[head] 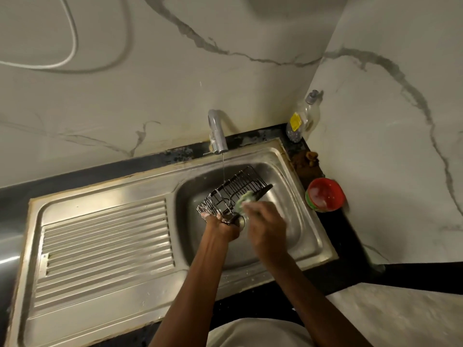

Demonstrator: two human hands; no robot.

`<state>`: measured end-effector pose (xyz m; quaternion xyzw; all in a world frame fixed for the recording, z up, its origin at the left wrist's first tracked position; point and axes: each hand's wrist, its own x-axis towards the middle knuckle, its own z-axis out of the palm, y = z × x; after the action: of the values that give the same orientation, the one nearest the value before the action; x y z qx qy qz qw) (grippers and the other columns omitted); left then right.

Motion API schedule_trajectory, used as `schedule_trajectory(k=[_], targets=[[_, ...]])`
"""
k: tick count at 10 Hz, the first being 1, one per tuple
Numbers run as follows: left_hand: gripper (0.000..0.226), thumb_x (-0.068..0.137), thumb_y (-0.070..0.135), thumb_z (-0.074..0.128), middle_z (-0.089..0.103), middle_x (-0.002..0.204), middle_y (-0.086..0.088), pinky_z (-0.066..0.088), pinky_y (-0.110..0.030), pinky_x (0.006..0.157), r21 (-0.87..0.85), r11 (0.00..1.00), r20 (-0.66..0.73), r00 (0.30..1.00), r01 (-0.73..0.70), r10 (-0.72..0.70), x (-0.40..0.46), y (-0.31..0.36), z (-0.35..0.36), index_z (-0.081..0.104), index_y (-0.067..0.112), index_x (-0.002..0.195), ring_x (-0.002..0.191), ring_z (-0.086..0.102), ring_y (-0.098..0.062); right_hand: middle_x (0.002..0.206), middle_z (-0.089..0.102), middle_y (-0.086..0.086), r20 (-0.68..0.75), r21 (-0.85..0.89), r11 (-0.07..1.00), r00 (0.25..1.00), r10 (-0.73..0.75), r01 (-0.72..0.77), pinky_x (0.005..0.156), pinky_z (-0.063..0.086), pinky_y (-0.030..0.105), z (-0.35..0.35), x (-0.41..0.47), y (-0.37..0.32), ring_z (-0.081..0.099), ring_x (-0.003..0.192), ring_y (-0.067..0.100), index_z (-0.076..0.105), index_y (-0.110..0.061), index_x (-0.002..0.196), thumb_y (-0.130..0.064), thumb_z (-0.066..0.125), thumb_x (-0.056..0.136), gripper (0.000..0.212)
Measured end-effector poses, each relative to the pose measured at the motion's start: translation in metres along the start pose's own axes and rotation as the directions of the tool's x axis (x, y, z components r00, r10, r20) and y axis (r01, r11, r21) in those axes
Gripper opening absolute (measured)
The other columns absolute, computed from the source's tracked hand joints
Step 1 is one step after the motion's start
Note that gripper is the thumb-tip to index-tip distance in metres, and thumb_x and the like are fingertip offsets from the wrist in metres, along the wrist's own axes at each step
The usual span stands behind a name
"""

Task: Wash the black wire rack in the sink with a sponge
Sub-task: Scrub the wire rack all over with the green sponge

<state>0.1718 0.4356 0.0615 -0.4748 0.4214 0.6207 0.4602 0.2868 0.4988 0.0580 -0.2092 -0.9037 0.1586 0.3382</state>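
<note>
- Left hand: fingers curled round the near lower corner of the black wire rack, gripping it. White suds cling to the wires just left of these fingers.
- Rack: held over the basin of the steel sink, tilted, its open wire side facing up and left. It extends up and away from the left fingers toward the tap. Whether its far end touches the basin wall cannot be told.
- Right hand: fingers bent round a green sponge, pressing it against the near right side of the rack. The hand is motion-blurred, so single fingers are indistinct.
- Sponge: sits at the right fingertips, touching the rack wires, well within the basin.
- Tap: chrome, beyond the fingers of both hands. A thin stream of water falls from it onto the far part of the rack.
- Ribbed draining board: part of the same steel unit, left of the left fingers.
- Clear dish-soap bottle: stands in the far right corner, past the right fingers. It carries a yellow label; print too small to read.
- Red tub: on the dark counter right of the right fingers, just beside the sink rim, with white paste or soap inside. Wording on its side cannot be read.
- Brown scrubbing wad: lies between bottle and tub on the counter.
- White cable: loops on the marble wall, far left of both hands.
</note>
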Motion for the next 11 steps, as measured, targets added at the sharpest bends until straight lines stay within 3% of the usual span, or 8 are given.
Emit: schedule_trajectory(k=[1,3,5,6,8,9,10,11], targets=[[0.056,0.111,0.049,0.029,0.059,0.076,-0.005,0.055,-0.026,0.047,0.104,0.991,0.009,0.996,-0.087,0.087,0.002,-0.002,-0.012,0.054,0.008,0.082,0.057,0.064,-0.018,0.108,0.073,0.012,0.124,0.031,0.953,0.945,-0.304,0.302,0.084,0.057,0.035,0.004,-0.012,-0.025,0.065,0.1,0.026,0.076,-0.002,0.11,-0.01,0.064,0.097,0.02],[0.051,0.108,0.024,0.037,0.045,0.034,-0.001,0.042,-0.016,0.03,-0.14,0.99,-0.047,0.999,0.01,-0.017,0.009,0.01,-0.004,0.047,0.014,0.059,0.022,0.043,-0.013,0.106,0.077,0.004,-0.073,-0.125,0.991,0.996,0.045,-0.054,0.08,0.051,0.043,-0.012,0.031,0.04,0.068,0.093,0.026,0.077,-0.008,0.106,-0.003,0.061,0.095,0.02],[0.04,0.111,0.023,0.033,0.064,0.081,-0.014,0.056,-0.027,0.069,-0.104,0.991,-0.101,0.99,0.088,-0.099,-0.015,0.006,-0.004,0.057,0.001,0.088,0.072,0.063,-0.022,0.11,0.074,0.009,0.084,0.097,0.977,0.977,-0.196,0.188,0.082,0.057,0.035,0.009,-0.002,-0.022,0.068,0.097,0.025,0.076,-0.004,0.113,-0.012,0.048,0.105,0.03],[0.04,0.111,0.021,0.031,0.058,0.067,-0.011,0.053,-0.025,0.045,-0.133,0.99,-0.023,0.998,0.057,-0.06,-0.001,0.012,-0.005,0.055,0.009,0.082,0.056,0.059,-0.019,0.11,0.073,0.013,0.135,0.087,0.96,0.951,-0.277,0.267,0.079,0.058,0.04,-0.003,0.01,-0.007,0.068,0.094,0.029,0.076,-0.002,0.112,-0.008,0.044,0.105,0.033],[0.04,0.104,0.021,0.05,0.048,0.034,-0.001,0.043,-0.019,0.029,-0.578,0.811,0.031,0.996,0.085,-0.082,-0.02,-0.006,-0.003,0.048,0.014,0.065,0.032,0.051,-0.011,0.102,0.071,0.015,-0.028,-0.023,0.998,0.998,0.056,-0.056,0.069,0.058,0.037,0.013,0.055,0.002,0.063,0.092,0.028,0.075,-0.001,0.113,0.003,0.052,0.088,0.034],[0.027,0.085,0.026,0.078,0.068,0.057,-0.005,0.049,-0.02,0.037,0.245,0.849,-0.155,0.845,-0.468,0.511,-0.031,-0.026,0.012,0.057,0.011,0.08,0.052,0.071,-0.014,0.098,0.071,0.012,0.073,0.019,0.996,0.994,-0.083,0.082,0.066,0.056,0.036,0.023,0.039,-0.035,0.063,0.088,0.028,0.077,-0.002,0.105,-0.003,0.05,0.082,0.035],[0.015,0.1,0.008,0.052,0.071,0.091,-0.012,0.057,-0.031,0.056,0.226,0.599,-0.416,0.48,-0.768,0.773,0.001,-0.036,0.007,0.068,0.008,0.099,0.086,0.073,-0.027,0.099,0.071,0.01,0.2,0.076,0.961,0.94,-0.275,0.265,0.065,0.055,0.037,0.016,0.032,-0.035,0.062,0.087,0.027,0.076,-0.002,0.107,-0.007,0.058,0.082,0.031],[0.035,0.106,0.017,0.037,0.066,0.065,-0.008,0.054,-0.026,0.045,-0.713,0.698,-0.052,0.997,-0.073,0.05,0.003,-0.014,0.0,0.066,0.01,0.088,0.055,0.066,-0.019,0.099,0.071,0.013,0.132,-0.001,0.993,0.984,-0.116,0.118,0.061,0.056,0.039,0.01,0.053,-0.004,0.063,0.085,0.027,0.073,-0.001,0.114,-0.002,0.053,0.087,0.034]])
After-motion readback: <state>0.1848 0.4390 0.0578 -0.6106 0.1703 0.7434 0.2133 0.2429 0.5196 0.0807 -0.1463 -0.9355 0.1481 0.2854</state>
